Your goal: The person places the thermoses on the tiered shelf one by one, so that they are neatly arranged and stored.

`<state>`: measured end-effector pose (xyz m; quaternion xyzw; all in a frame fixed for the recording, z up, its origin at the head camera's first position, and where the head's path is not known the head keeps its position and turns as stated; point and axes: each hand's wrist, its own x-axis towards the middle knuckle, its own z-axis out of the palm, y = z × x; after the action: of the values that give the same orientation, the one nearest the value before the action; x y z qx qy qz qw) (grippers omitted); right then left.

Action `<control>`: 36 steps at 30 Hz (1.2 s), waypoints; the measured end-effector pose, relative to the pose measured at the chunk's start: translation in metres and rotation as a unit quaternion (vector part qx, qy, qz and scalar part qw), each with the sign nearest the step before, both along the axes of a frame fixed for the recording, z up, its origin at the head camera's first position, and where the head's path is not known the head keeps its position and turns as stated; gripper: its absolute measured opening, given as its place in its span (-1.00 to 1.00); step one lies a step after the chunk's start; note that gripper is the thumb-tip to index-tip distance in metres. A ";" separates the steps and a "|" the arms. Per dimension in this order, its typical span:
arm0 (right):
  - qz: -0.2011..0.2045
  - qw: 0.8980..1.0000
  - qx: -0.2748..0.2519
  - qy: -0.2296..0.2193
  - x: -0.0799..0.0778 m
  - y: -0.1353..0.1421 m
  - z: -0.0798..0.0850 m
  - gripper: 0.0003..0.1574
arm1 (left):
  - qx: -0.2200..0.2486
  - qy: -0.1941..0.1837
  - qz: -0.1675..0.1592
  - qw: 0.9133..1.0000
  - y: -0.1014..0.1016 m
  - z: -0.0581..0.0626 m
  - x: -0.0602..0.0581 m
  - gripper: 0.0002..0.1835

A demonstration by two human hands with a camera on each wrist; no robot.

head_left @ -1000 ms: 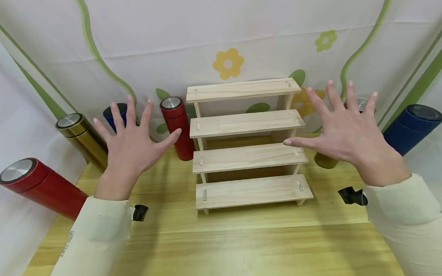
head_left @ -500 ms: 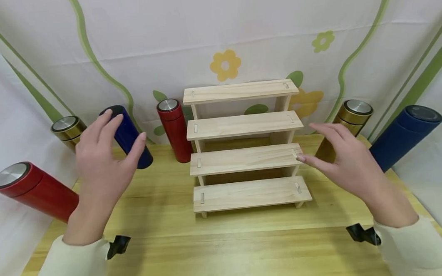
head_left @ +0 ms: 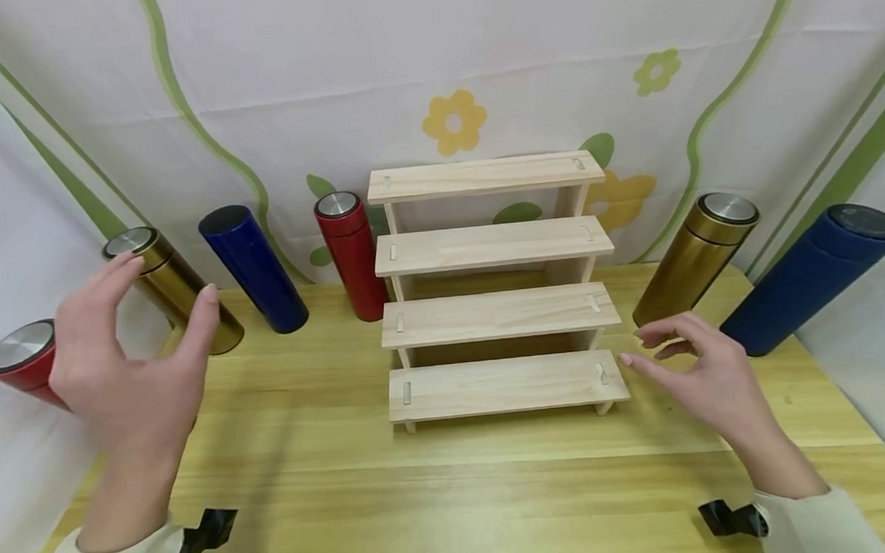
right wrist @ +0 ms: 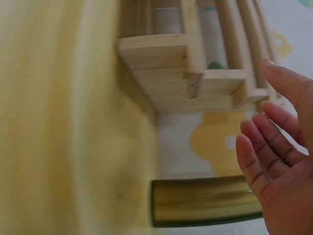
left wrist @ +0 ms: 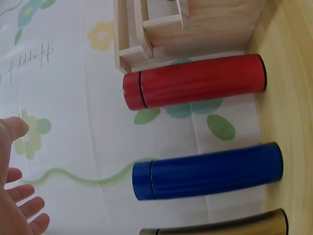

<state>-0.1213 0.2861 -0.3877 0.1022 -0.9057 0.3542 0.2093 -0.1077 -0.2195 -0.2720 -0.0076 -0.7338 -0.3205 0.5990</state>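
My left hand is raised at the left, thumb and fingers apart in a loose curve, holding nothing. It covers part of a red thermos flask in the head view; whether it touches that flask I cannot tell. Just beyond its fingers leans a gold flask. The left wrist view has the hand's fingers apart from a blue flask and another red flask. My right hand, fingers loosely bent and bare, hovers off the right end of the wooden stepped shelf.
At the right stand a gold flask and a dark blue flask. The shelf has several tiers, with bare boards. Behind the wooden table hangs a white curtain printed with flowers.
Both hands, earlier spread wide and held forward, have drawn back toward the person and relaxed their fingers. The left has moved left toward the red flask, uncovering the blue and gold ones.
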 end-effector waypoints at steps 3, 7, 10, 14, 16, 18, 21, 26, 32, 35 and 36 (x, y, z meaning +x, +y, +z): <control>0.007 0.997 -0.021 -0.077 0.000 0.004 -0.009 -0.60 | 0.008 0.001 0.020 1.000 -0.006 -0.001 0.003 -0.46; 0.030 0.985 -0.047 -0.164 -0.003 0.008 -0.019 -0.47 | 0.007 -0.012 0.048 0.999 -0.013 0.000 0.010 -0.44; 0.052 0.975 -0.060 -0.206 -0.006 0.010 -0.024 -0.41 | 0.015 -0.010 0.067 0.998 -0.015 0.002 0.015 -0.44; 0.071 0.966 -0.068 -0.239 -0.007 0.010 -0.028 -0.40 | 0.040 -0.013 0.084 0.996 -0.017 0.005 0.021 -0.42; 0.078 0.963 -0.070 -0.247 -0.007 0.009 -0.030 -0.40 | 0.051 -0.039 0.097 0.993 -0.022 0.005 0.027 -0.42; 0.087 0.961 -0.075 -0.251 -0.007 0.010 -0.031 -0.39 | 0.062 -0.067 0.106 0.990 -0.031 0.002 0.033 -0.37; 0.106 0.957 -0.085 -0.256 -0.007 0.013 -0.034 -0.36 | 0.084 -0.126 0.119 0.981 -0.046 -0.004 0.041 -0.14; 0.123 0.953 -0.098 -0.258 -0.005 0.018 -0.036 -0.32 | 0.184 -0.191 0.117 0.957 -0.063 -0.017 0.043 0.07; 0.135 0.950 -0.105 -0.259 -0.007 0.019 -0.038 -0.32 | 0.316 -0.226 0.075 0.918 -0.081 -0.036 0.041 0.08; 0.145 0.948 -0.113 -0.261 -0.009 0.019 -0.040 -0.31 | 0.383 -0.213 0.037 0.898 -0.093 -0.045 0.041 0.12; 0.149 0.946 -0.115 -0.263 -0.009 0.020 -0.040 -0.31 | 0.401 -0.209 0.027 0.891 -0.097 -0.048 0.040 0.12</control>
<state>-0.1308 0.3056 -0.4278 0.1139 -0.8559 0.4978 -0.0811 -0.0675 -0.3166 -0.3196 0.3203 -0.6506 -0.5657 0.3926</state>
